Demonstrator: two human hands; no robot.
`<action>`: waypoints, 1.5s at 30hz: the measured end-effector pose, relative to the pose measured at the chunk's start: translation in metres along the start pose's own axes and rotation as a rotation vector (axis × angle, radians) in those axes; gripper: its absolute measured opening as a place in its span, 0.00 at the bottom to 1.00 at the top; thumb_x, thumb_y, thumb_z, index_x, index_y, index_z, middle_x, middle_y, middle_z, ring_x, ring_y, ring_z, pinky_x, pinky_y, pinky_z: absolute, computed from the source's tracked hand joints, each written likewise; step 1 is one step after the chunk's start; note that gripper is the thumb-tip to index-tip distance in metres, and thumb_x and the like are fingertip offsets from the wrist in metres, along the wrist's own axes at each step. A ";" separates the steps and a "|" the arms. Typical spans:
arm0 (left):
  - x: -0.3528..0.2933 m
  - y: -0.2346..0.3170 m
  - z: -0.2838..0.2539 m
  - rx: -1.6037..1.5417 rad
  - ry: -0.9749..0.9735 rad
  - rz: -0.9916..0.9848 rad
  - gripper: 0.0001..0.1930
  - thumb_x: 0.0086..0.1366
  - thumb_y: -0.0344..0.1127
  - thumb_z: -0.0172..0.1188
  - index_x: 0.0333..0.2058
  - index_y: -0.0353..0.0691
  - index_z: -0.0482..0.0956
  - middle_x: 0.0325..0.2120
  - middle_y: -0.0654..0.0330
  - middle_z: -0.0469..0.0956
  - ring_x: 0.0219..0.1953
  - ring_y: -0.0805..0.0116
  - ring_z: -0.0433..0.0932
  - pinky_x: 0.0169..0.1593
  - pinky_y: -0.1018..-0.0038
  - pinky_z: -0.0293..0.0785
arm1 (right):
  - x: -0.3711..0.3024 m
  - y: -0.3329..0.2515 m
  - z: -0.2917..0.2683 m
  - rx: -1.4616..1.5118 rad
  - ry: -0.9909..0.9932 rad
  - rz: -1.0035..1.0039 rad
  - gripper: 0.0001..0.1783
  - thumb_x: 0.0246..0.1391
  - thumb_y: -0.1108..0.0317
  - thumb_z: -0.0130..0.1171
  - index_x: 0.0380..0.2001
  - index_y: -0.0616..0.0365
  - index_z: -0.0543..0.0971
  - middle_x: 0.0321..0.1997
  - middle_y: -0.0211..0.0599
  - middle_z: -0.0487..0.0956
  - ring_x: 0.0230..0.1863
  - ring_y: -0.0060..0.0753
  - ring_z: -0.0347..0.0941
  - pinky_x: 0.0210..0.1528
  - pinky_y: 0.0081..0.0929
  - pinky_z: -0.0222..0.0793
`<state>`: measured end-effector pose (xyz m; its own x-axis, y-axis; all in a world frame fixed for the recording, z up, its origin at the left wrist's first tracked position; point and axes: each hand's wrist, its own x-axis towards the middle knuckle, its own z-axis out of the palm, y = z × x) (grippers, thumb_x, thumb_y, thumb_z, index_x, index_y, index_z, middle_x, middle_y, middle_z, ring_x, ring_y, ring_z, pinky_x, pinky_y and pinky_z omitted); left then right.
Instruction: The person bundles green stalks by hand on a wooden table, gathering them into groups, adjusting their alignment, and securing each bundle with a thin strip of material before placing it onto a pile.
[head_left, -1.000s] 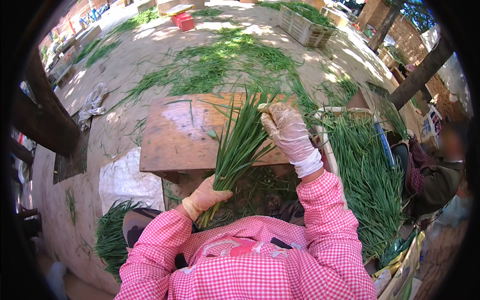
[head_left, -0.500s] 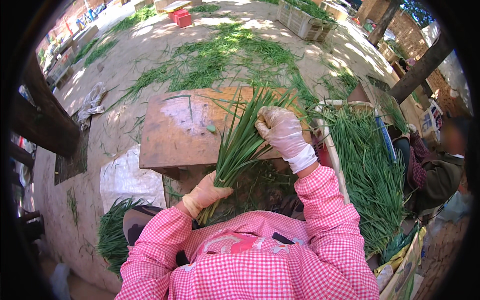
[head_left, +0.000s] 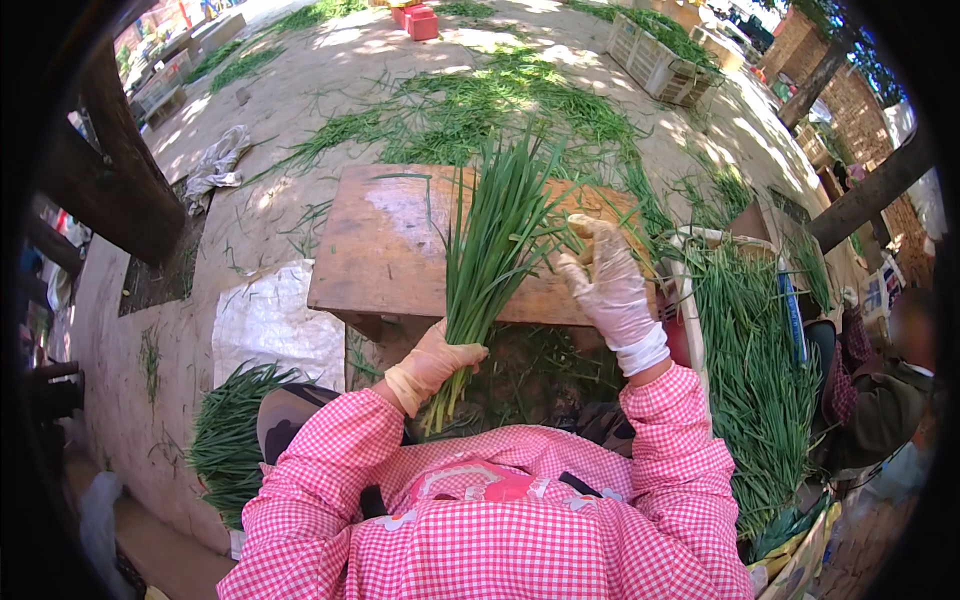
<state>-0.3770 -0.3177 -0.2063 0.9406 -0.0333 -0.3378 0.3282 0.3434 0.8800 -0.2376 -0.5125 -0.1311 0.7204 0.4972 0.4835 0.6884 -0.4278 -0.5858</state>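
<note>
My left hand (head_left: 432,366), in a pale glove, is closed round the lower stalks of a bunch of chives (head_left: 490,240). The leaves stand up and fan out over the wooden table (head_left: 370,250), while the pale cut ends stick out below the fist. Off to the right of the bunch is my right hand (head_left: 607,285), gloved too, its fingers bent but apart and no bundle in them. It hovers above the table's right part, close to the leaf tips.
A pale-rimmed crate (head_left: 688,300) full of chives stands on my right, with a seated person (head_left: 870,400) beyond it. More chives (head_left: 235,430) lie at my left by a white sheet (head_left: 275,325). Loose leaves (head_left: 480,110) cover the ground behind the table.
My right hand has come off the leaves and moved right, its fingers loosening. The bunch stands more upright in my left hand. The whole view has shifted slightly.
</note>
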 end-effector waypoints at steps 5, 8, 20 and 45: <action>-0.004 0.000 0.002 0.024 -0.084 0.000 0.14 0.50 0.25 0.60 0.37 0.37 0.72 0.24 0.64 0.72 0.24 0.76 0.71 0.28 0.78 0.69 | -0.002 -0.020 0.029 -0.039 -0.059 -0.205 0.37 0.40 0.69 0.64 0.56 0.52 0.63 0.50 0.43 0.69 0.53 0.45 0.66 0.53 0.32 0.64; -0.004 -0.004 -0.001 0.058 -0.123 0.002 0.15 0.50 0.25 0.60 0.39 0.36 0.72 0.25 0.65 0.72 0.23 0.76 0.71 0.28 0.79 0.69 | 0.000 -0.003 0.019 -0.103 -0.100 -0.081 0.25 0.45 0.79 0.56 0.49 0.55 0.69 0.44 0.40 0.74 0.45 0.41 0.72 0.48 0.29 0.68; -0.007 -0.021 -0.014 0.228 -0.148 0.032 0.17 0.54 0.26 0.60 0.44 0.39 0.74 0.33 0.72 0.74 0.32 0.82 0.69 0.35 0.82 0.68 | 0.022 0.005 -0.060 -0.266 0.182 -0.172 0.14 0.46 0.64 0.60 0.38 0.54 0.78 0.47 0.39 0.72 0.52 0.45 0.64 0.54 0.38 0.59; -0.011 -0.019 -0.009 0.391 -0.121 0.086 0.21 0.53 0.26 0.58 0.48 0.37 0.70 0.40 0.64 0.76 0.41 0.78 0.70 0.48 0.79 0.66 | 0.007 0.014 -0.006 -0.639 0.234 -0.225 0.16 0.36 0.67 0.59 0.33 0.56 0.75 0.40 0.39 0.73 0.50 0.43 0.65 0.57 0.41 0.54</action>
<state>-0.3944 -0.3155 -0.2223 0.9620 -0.1377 -0.2360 0.2339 -0.0312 0.9718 -0.2224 -0.5189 -0.1316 0.5052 0.4810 0.7165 0.6858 -0.7277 0.0050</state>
